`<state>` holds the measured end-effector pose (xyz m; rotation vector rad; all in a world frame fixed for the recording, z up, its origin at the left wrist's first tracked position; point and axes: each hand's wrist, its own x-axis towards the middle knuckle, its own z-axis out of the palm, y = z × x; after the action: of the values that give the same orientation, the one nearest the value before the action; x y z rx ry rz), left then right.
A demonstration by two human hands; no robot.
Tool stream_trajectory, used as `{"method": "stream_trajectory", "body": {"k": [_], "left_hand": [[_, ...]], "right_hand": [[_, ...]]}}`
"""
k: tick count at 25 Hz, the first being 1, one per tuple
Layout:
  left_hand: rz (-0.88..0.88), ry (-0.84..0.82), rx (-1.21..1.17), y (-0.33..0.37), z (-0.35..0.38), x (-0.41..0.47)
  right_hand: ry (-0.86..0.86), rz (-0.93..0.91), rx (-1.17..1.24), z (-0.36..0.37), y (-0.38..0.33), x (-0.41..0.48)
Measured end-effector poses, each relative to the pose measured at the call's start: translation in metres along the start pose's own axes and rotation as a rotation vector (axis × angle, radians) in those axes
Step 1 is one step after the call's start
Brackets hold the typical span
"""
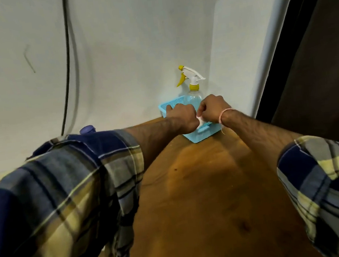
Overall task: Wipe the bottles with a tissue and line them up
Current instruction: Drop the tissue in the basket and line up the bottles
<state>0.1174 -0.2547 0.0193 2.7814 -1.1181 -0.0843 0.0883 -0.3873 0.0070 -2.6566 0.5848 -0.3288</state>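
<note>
A light blue plastic basket [199, 136] stands at the far end of the wooden table [203, 188]. Behind it rises a clear spray bottle [195, 95] with a white and yellow trigger head. My left hand [183, 116] and my right hand [212, 108] are both over the basket, fingers curled, pinching a small piece of white tissue [200, 120] between them. A purple bottle cap [87, 129] peeks out just above my left sleeve; the rest of that bottle is hidden.
A white wall backs the table, with a black cable [67, 72] hanging down on the left. A dark curtain or door frame [312, 46] stands at the right. My plaid sleeves fill the lower left and right corners.
</note>
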Motion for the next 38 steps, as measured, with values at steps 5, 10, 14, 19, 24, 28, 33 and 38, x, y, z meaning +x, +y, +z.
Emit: {"method": "stream_trajectory", "body": {"k": [5, 10, 14, 19, 24, 28, 33, 38], "left_hand": [[0.015, -0.053, 0.036, 0.001, 0.019, 0.001], [0.018, -0.008, -0.051, -0.003, 0.0, -0.041], [-0.009, 0.073, -0.149, -0.007, -0.024, -0.104], [-0.051, 0.143, -0.101, -0.045, -0.073, -0.177], [-0.171, 0.057, -0.001, -0.11, -0.119, -0.233], [-0.277, -0.129, -0.06, -0.16, -0.127, -0.264], [-0.238, -0.168, -0.127, -0.193, -0.102, -0.265], [-0.141, -0.089, -0.098, -0.216, -0.09, -0.248]], "right_hand": [[-0.193, -0.038, -0.282, 0.017, -0.001, 0.012], [-0.163, -0.068, -0.289, 0.0, -0.02, -0.012], [-0.007, -0.15, -0.135, -0.012, -0.064, -0.063], [0.014, -0.26, 0.145, -0.012, -0.13, -0.129], [-0.138, -0.225, 0.33, 0.018, -0.177, -0.157], [-0.254, -0.128, 0.441, 0.063, -0.204, -0.162], [-0.212, -0.039, 0.493, 0.115, -0.217, -0.157], [-0.157, -0.101, 0.443, 0.139, -0.214, -0.143]]}}
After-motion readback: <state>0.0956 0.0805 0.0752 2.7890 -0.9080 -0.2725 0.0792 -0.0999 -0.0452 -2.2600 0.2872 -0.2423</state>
